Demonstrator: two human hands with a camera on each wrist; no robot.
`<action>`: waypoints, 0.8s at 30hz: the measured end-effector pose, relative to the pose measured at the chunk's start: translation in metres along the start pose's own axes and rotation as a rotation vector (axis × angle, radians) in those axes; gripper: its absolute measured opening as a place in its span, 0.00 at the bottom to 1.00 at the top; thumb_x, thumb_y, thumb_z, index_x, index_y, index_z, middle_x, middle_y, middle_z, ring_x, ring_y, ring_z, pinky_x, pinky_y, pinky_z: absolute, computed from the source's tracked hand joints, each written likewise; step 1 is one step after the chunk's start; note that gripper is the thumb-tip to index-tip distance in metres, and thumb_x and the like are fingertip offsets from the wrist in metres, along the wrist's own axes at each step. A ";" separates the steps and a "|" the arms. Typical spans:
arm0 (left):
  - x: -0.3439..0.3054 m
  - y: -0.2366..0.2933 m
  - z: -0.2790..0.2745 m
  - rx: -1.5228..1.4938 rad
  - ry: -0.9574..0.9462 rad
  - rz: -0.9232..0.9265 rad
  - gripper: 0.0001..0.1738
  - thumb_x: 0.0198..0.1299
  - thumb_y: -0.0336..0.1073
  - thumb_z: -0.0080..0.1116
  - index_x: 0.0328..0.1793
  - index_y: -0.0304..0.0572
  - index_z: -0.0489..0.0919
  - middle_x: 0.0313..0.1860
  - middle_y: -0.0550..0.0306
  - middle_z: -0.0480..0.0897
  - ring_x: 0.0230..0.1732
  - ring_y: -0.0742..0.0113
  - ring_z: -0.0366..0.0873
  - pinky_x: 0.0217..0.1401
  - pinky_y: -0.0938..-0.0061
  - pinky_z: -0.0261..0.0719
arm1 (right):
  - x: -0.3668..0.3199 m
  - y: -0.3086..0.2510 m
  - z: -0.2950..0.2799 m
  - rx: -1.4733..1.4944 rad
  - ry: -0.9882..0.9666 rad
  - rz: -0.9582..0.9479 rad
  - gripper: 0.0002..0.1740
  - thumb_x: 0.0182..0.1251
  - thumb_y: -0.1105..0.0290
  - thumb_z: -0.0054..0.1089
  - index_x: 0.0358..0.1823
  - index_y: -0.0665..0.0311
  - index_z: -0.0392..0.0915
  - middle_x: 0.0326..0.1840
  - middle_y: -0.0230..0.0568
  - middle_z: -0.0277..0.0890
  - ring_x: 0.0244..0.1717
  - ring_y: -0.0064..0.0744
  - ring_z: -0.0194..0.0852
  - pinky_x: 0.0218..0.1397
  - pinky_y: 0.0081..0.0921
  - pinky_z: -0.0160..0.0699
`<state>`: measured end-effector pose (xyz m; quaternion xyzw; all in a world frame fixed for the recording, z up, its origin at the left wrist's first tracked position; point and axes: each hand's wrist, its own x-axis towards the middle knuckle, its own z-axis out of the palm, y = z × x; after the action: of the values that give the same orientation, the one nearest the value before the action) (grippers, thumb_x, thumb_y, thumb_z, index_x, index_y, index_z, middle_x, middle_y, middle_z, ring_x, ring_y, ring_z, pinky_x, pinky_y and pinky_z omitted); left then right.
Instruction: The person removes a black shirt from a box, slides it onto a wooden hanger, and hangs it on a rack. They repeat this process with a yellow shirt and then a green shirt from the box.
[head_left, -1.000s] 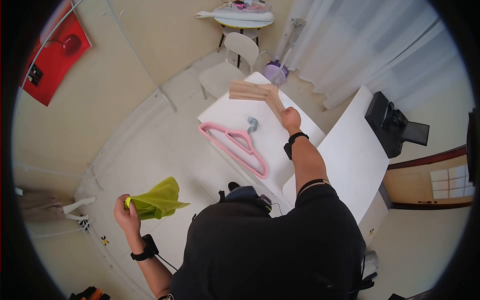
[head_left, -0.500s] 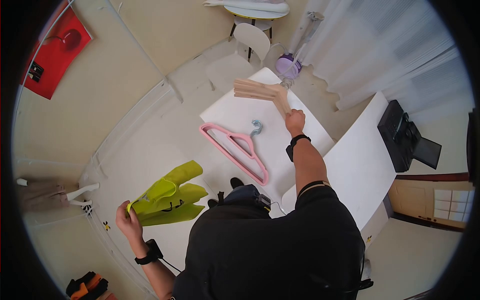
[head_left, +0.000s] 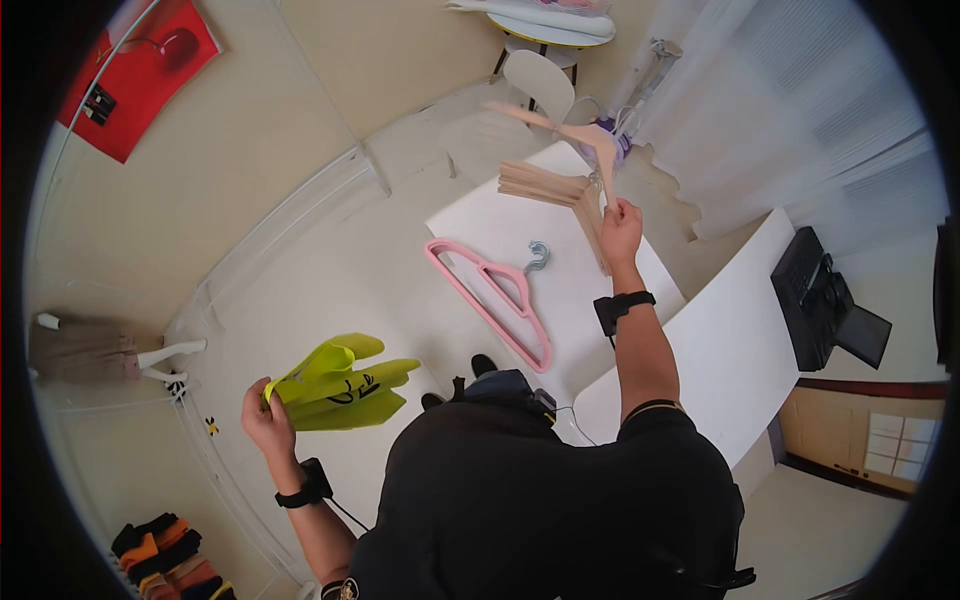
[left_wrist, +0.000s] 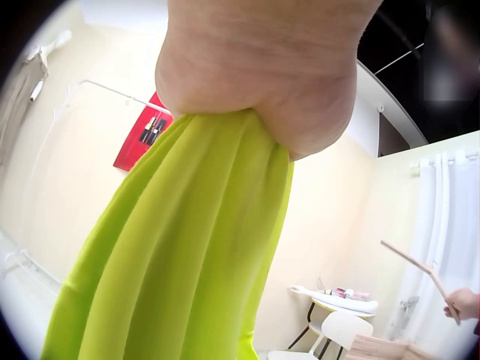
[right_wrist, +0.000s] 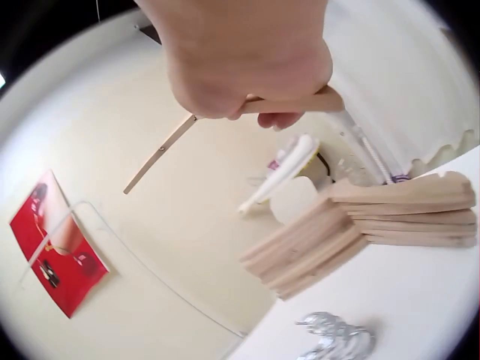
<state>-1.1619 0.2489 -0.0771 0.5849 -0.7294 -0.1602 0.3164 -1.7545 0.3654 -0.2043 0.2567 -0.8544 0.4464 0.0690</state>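
My left hand (head_left: 268, 415) grips a lime-green garment (head_left: 350, 395) with black lettering by its gathered edge. Its cloth hangs in folds below the fist in the left wrist view. At the table's far side, my right hand (head_left: 622, 235) holds one wooden hanger (head_left: 603, 150) by an arm, raised above the stack of wooden hangers (head_left: 545, 180). In the right wrist view that stack (right_wrist: 412, 214) lies on the white table, below the fist. Pink hangers (head_left: 515, 270) with metal hooks lie nested on the table, between my two hands.
A second white table (head_left: 700, 320) adjoins on the right, bearing a black machine (head_left: 822, 290). Beyond the far edge stand a white chair (head_left: 540, 82), a round table (head_left: 560, 28) and a purple-based appliance (head_left: 620, 145). A clothes rail (head_left: 290, 220) runs along the left wall.
My right hand has lifted one wooden hanger up from the stack, which now lies apart from it on the table. The garment still hangs from my left hand, its folds spread differently.
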 end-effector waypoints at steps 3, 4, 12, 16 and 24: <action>-0.003 0.005 -0.006 -0.038 0.021 0.021 0.10 0.58 0.24 0.51 0.44 0.31 0.78 0.38 0.48 0.81 0.38 0.63 0.79 0.44 0.73 0.76 | -0.012 -0.026 0.001 0.733 -0.217 0.198 0.13 0.62 0.77 0.56 0.48 0.64 0.71 0.35 0.39 0.74 0.34 0.29 0.75 0.41 0.29 0.77; -0.003 0.001 -0.007 -0.030 0.047 0.067 0.10 0.56 0.23 0.52 0.44 0.32 0.79 0.37 0.48 0.82 0.38 0.61 0.80 0.44 0.73 0.76 | -0.014 -0.032 -0.001 0.881 -0.365 0.223 0.13 0.64 0.75 0.55 0.50 0.62 0.69 0.35 0.38 0.74 0.31 0.28 0.75 0.39 0.28 0.77; -0.005 0.012 -0.026 0.004 0.168 0.053 0.09 0.52 0.25 0.56 0.40 0.37 0.80 0.33 0.49 0.81 0.32 0.55 0.80 0.38 0.71 0.77 | -0.096 -0.160 0.059 1.292 -0.930 0.820 0.17 0.75 0.52 0.38 0.49 0.58 0.63 0.22 0.33 0.64 0.20 0.23 0.59 0.23 0.21 0.60; -0.005 0.022 -0.041 0.007 0.230 0.056 0.08 0.52 0.26 0.56 0.39 0.38 0.80 0.33 0.50 0.82 0.32 0.55 0.80 0.37 0.71 0.78 | -0.132 -0.205 0.086 1.323 -0.931 0.608 0.16 0.75 0.54 0.40 0.45 0.61 0.63 0.22 0.35 0.64 0.21 0.26 0.62 0.26 0.24 0.65; -0.002 0.024 -0.078 -0.033 0.289 0.062 0.08 0.48 0.28 0.58 0.36 0.39 0.80 0.30 0.51 0.81 0.29 0.56 0.80 0.34 0.71 0.77 | -0.173 -0.347 0.028 1.573 -1.242 0.285 0.12 0.70 0.65 0.47 0.48 0.66 0.67 0.35 0.45 0.71 0.28 0.32 0.68 0.35 0.29 0.72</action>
<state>-1.1288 0.2675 -0.0043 0.5737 -0.6913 -0.0765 0.4326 -1.4294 0.2450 -0.0280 0.3119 -0.2254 0.6744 -0.6302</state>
